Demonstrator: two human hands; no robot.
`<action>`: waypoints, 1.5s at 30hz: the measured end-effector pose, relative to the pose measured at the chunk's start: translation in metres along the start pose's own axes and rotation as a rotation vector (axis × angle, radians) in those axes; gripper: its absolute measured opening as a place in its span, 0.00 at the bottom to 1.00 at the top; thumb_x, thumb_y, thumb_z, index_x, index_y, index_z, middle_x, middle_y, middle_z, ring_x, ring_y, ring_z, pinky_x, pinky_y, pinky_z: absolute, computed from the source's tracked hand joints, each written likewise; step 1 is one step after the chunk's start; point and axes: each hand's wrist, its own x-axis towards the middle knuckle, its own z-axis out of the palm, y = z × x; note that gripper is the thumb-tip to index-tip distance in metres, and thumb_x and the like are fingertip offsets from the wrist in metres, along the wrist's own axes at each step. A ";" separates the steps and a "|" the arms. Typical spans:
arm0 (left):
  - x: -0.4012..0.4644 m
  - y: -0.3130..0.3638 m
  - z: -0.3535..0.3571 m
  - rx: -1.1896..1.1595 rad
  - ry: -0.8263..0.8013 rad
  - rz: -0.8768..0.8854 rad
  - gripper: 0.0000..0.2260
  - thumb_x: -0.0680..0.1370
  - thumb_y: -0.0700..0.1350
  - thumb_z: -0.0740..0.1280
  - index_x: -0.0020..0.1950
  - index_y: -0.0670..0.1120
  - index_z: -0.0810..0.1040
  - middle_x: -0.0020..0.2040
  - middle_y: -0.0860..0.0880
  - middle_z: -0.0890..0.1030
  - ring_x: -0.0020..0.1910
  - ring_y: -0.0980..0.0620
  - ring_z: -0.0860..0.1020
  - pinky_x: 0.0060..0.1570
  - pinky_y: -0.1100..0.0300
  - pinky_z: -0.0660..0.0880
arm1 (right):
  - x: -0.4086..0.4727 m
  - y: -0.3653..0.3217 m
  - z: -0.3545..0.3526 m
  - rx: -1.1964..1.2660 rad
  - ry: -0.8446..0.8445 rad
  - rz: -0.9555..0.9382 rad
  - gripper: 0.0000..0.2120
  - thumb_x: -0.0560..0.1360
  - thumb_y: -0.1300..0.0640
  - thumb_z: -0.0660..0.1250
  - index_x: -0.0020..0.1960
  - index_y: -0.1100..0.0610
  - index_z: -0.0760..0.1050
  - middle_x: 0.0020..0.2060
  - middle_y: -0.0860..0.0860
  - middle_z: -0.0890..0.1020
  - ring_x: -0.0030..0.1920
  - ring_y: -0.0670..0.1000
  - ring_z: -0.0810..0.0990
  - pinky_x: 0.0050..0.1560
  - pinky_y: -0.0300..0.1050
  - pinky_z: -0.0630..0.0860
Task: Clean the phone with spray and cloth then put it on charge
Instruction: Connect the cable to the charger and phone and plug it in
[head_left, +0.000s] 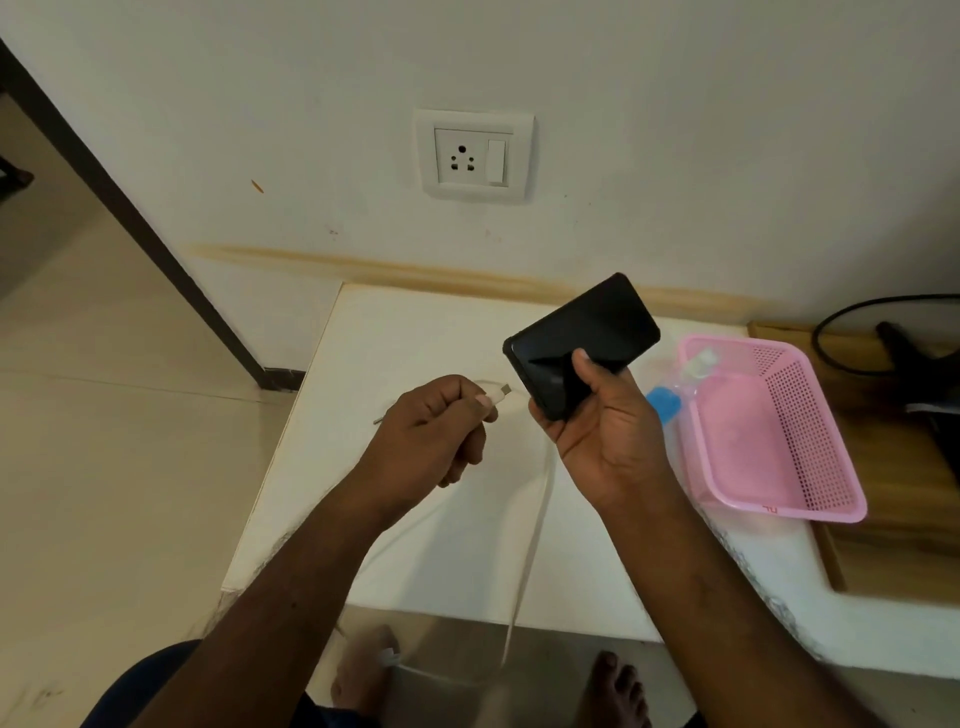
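At the far left lies the pale tiled floor (104, 415), with a dark door frame (135, 218) slanting down to the wall. Next comes the white counter (395, 338), and above it on the wall a white socket plate (474, 154) with a switch on its right side.

Over the counter the left hand (436, 431) is curled closed, its grip pinching the plug end of a white charging cable (530, 551) between thumb and forefinger; the metal tip points right, toward the phone, just short of it and not touching. The cable droops from the fist, runs down across the counter and over its front edge to the floor near the person's bare feet.

Right of that, the right hand (602, 431) holds the black phone (582, 343) (dark screen facing up) with fingers wrapped beneath and the thumb pressed on the glass near its lower end. The phone is tilted, lifted clear of the counter.

Further right sits a pink perforated basket (779, 441), with a clear spray bottle (698, 364) and a blue cloth (664, 404) at its left edge. Dark cables lie on the wooden surface (893, 540) beyond.
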 end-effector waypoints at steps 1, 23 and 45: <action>-0.001 0.000 0.003 0.010 0.001 0.010 0.11 0.83 0.43 0.61 0.44 0.44 0.78 0.29 0.47 0.77 0.26 0.51 0.71 0.26 0.61 0.69 | 0.000 0.000 0.000 0.001 0.003 -0.001 0.22 0.76 0.59 0.68 0.69 0.55 0.70 0.61 0.59 0.80 0.57 0.62 0.82 0.45 0.52 0.81; 0.000 -0.002 0.011 0.096 0.035 -0.008 0.11 0.83 0.48 0.61 0.44 0.50 0.79 0.27 0.49 0.79 0.25 0.58 0.72 0.27 0.67 0.70 | -0.005 0.003 0.006 -0.026 -0.004 0.012 0.22 0.78 0.55 0.63 0.71 0.56 0.67 0.60 0.61 0.80 0.55 0.62 0.82 0.44 0.53 0.80; 0.005 -0.010 -0.003 0.000 0.021 -0.070 0.11 0.83 0.45 0.63 0.47 0.42 0.82 0.28 0.48 0.80 0.26 0.53 0.75 0.29 0.61 0.74 | -0.002 -0.003 -0.003 -0.247 -0.108 -0.009 0.13 0.82 0.57 0.60 0.66 0.51 0.71 0.60 0.56 0.82 0.58 0.64 0.81 0.51 0.59 0.80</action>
